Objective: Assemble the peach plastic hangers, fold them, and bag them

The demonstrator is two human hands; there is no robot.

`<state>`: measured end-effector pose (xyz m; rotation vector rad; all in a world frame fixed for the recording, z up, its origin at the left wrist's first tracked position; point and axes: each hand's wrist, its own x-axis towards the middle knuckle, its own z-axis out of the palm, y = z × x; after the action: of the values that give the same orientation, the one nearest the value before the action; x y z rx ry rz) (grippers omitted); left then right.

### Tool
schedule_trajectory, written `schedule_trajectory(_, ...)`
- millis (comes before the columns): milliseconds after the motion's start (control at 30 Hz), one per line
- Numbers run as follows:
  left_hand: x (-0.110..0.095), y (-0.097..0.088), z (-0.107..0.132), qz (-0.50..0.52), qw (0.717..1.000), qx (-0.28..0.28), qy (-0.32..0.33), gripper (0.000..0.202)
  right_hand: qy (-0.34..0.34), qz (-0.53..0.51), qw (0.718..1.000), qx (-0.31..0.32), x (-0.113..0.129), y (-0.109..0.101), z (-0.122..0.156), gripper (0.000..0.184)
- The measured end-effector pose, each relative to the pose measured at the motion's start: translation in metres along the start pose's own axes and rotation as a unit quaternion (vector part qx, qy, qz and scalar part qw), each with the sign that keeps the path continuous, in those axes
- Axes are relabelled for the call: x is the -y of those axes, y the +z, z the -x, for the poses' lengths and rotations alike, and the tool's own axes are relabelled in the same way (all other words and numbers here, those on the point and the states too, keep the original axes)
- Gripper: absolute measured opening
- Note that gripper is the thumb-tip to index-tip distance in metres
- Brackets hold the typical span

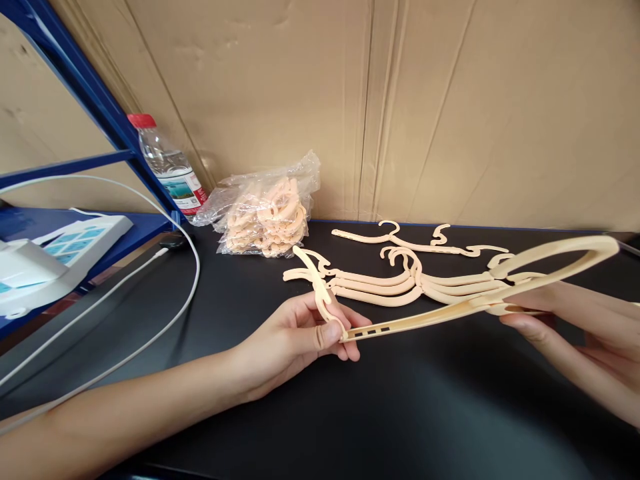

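A cream plastic clothes hanger (425, 321) is held up above the black table, its hook looping toward the upper right. My left hand (313, 330) pinches its left end, where a small S-shaped end piece (320, 287) stands up at an angle by my thumb. At the other side my right hand (575, 333) has its fingers closed around the hanger near the hook; part of that grip is hidden. Just behind lie several stacked hangers (375, 283) of the same kind. Farther back rests one more hanger (390, 238), with a loose S-shaped piece (440, 235) near it.
A clear plastic bag (270, 207) of cream hanger parts sits at the back. Left of it stands a water bottle (175, 173) with a red cap. A white cable (197, 267) loops across the left side, near a blue metal rack (90, 73). Cardboard (300, 87) walls the rear.
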<state>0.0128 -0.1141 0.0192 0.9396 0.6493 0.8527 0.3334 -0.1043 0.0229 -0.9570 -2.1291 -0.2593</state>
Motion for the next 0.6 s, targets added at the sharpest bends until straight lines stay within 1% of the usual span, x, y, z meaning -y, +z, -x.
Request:
schedule_trajectory(300, 0.0003, -0.0009, -0.0006, 0.011, 1.000, 0.006, 0.006, 0.018, 0.004, 0.000, 1.000, 0.002, 0.0007, 0.0017, 0.0014, 0.011)
schedule_trajectory(400, 0.0010, -0.0001, 0.0001, 0.009, 1.000, 0.007, 0.006, 0.018, 0.016, 0.006, 1.000, -0.014, 0.0004, 0.0015, 0.0027, 0.010)
schedule_trajectory(533, 0.0014, 0.0007, -0.0001, 0.006, 1.000, 0.000, -0.002, 0.015, -0.012, -0.005, 1.000, -0.004, 0.0001, 0.0001, 0.0030, 0.012)
schedule_trajectory(600, 0.0010, 0.0007, -0.0007, 0.009, 1.000, -0.002, -0.004, 0.016, -0.012, -0.008, 1.000, -0.004, 0.0007, -0.0002, 0.0030, 0.011)
